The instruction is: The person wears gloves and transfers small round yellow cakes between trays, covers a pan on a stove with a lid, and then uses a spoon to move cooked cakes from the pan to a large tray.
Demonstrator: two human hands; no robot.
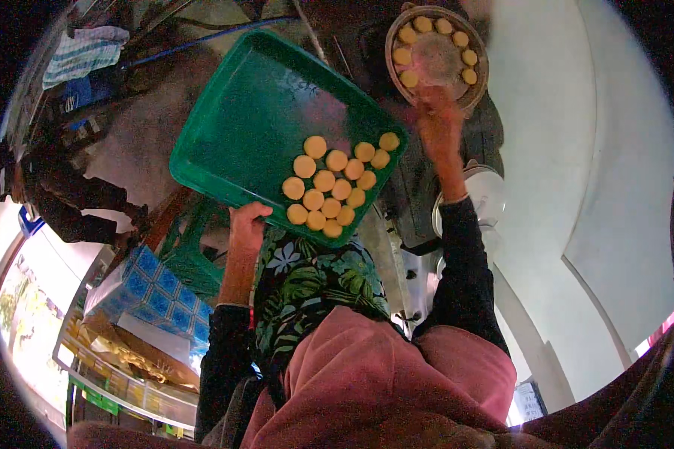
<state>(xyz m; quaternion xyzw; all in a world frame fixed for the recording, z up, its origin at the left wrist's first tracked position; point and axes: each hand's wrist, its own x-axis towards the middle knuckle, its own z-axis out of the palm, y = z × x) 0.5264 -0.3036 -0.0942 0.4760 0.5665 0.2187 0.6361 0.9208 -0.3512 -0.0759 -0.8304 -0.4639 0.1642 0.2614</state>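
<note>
We are holding the green tray (254, 112) at its near edge, our left hand (246, 224) curling around the rim. Yellow dough rounds (329, 183) are sitting clustered in its near corner. Our right hand (438, 123), blurred, is reaching the round pan (436, 52); we cannot tell its grip.

Looks like a small food-making shop or street kitchen; a big green plastic tray (254, 120) w/ round yellow dough cakes (335, 183); a round metal pan (436, 56) w/ more cakes; stacked blue patterned boxes (157, 292) nearby.
</note>
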